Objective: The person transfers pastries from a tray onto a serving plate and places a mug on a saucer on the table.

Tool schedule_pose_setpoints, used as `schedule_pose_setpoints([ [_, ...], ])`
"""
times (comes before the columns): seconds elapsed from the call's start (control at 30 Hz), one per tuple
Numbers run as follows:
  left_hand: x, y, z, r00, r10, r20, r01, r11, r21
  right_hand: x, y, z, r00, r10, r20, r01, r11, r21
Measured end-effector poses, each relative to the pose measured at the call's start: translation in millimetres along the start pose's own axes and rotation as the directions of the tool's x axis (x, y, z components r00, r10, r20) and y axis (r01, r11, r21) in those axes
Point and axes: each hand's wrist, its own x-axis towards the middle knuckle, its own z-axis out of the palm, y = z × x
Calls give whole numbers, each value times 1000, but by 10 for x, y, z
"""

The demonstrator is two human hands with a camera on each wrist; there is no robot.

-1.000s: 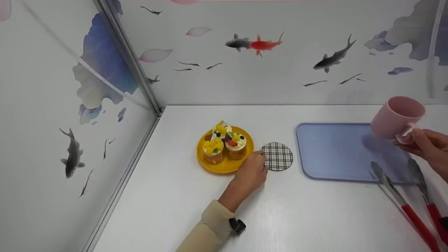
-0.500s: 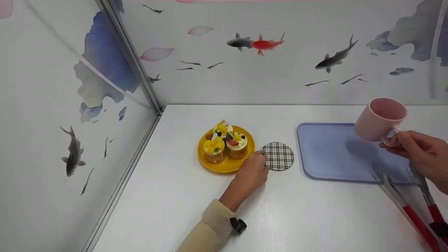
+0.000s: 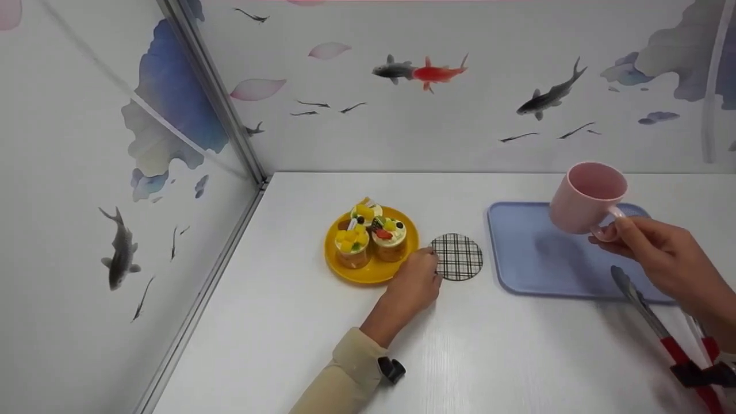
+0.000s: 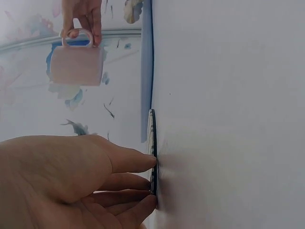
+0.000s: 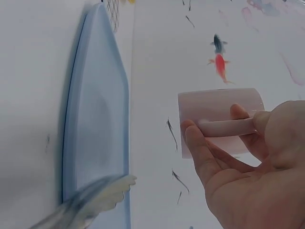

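Observation:
A pink mug (image 3: pixel 586 198) hangs upright above the blue tray, its handle pinched between the thumb and fingers of my right hand (image 3: pixel 661 259). From the right wrist view, the thumb and fingers wrap the mug's handle (image 5: pixel 228 128). My left hand (image 3: pixel 414 282) rests low on the table, its fingertips at the left edge of a round checked coaster (image 3: pixel 460 257). Edge-on in the left wrist view, the coaster (image 4: pixel 153 129) lies flat with the thumb and fingers of the left hand (image 4: pixel 95 176) holding its rim.
A yellow plate (image 3: pixel 368 277) with three fruit-topped dessert cups (image 3: pixel 352 247) stands left of the coaster. The blue tray (image 3: pixel 535 259) lies to the right. Red-handled tongs (image 3: pixel 644 305) reach over its front edge, partly under the right forearm. Printed walls (image 3: pixel 345 138) border the back and left.
My right hand has carried the pink mug leftward over the tray, and its forearm now covers part of the tongs. The left hand has stayed at the coaster.

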Motion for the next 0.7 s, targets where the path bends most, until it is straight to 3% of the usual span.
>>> schedule_pose_setpoints([
  [0.7,-4,12,-27,1000,-3,5,3,999,41,-44,-390,575,986,-141,92,130,984,121],
])
